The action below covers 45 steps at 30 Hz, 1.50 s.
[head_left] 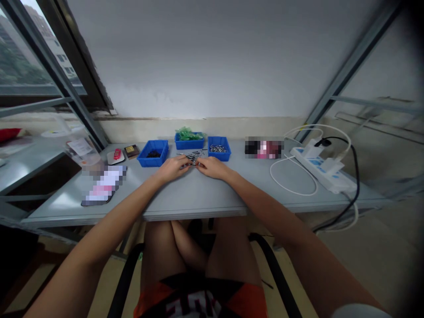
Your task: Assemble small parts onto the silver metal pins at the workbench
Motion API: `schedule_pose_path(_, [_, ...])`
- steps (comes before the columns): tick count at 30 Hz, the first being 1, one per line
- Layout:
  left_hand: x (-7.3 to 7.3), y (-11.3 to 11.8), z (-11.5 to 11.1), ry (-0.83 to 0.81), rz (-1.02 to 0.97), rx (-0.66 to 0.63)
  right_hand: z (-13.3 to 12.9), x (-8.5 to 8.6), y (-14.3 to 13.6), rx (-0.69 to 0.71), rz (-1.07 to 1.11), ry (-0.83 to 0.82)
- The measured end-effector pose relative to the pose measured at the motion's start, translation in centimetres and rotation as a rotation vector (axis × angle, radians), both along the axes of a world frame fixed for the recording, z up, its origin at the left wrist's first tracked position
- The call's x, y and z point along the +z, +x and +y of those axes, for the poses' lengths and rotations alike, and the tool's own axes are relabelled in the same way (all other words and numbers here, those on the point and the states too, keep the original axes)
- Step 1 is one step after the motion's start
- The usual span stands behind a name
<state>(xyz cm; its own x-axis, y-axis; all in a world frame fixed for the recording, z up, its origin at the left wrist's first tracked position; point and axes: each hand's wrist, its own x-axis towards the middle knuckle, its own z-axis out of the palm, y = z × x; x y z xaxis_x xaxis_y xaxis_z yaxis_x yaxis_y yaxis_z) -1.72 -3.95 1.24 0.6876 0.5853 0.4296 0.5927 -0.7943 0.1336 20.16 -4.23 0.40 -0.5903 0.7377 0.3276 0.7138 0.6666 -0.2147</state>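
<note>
My left hand (174, 168) and my right hand (213, 167) rest on the grey table, their fingertips almost meeting. The fingers of each are bent together in a pinch, and whatever is between them is too small to name. Just beyond the fingertips lies a loose pile of thin silvery metal pieces (194, 155). Right of the pile, a blue bin (224, 156) holds small shiny metal parts. To the left, another blue bin (145, 161) has small dark pieces in it. Behind the pile, a third blue bin (188, 144) contains green plastic bags (186, 133).
A phone (105, 185), a plastic cup (82, 150), a small red item (117, 153) and a dark box (131, 151) occupy the left side. A blurred-out object (264, 148), white cables and a power strip (326, 170) lie on the right. The wall rises behind the table.
</note>
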Motion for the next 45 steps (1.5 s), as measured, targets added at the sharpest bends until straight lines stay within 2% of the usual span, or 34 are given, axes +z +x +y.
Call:
schedule_pose_path(9, [0.04, -0.02, 0.14, -0.012, -0.004, 0.06, 0.08, 0.11, 0.15, -0.002, 0.036, 0.041])
schedule_pose_path(23, [0.31, 0.07, -0.13, -0.064, 0.014, 0.049, 0.04, 0.13, 0.16, 0.007, 0.042, 0.057])
schedule_pose_path(45, [0.06, -0.13, 0.19, -0.031, 0.021, 0.057, 0.03, 0.03, 0.02, -0.008, 0.035, 0.05])
